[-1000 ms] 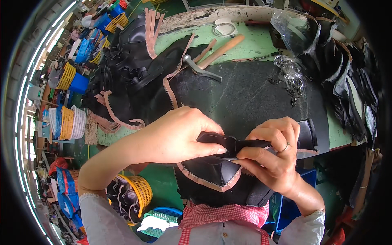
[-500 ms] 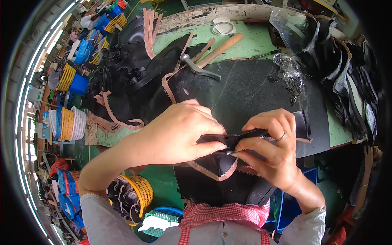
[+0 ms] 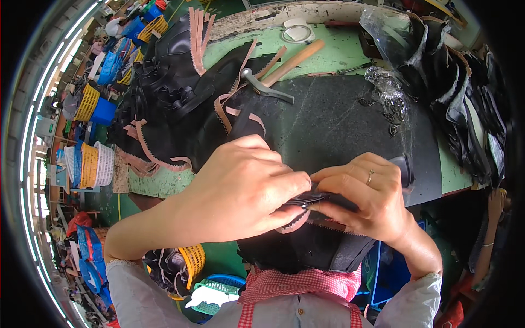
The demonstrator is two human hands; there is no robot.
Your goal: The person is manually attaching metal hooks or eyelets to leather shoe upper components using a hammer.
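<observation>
Pinching the black leather piece with pink zigzag edging [image 3: 306,210] in my left hand [image 3: 240,191] and right hand [image 3: 363,199], I'd keep what seems a fold even.

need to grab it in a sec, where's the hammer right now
In the head view the hammer lies on the far side of the bench, just left of centre. Its metal head rests on the black mat, beside the heap of black leather pieces.
</observation>
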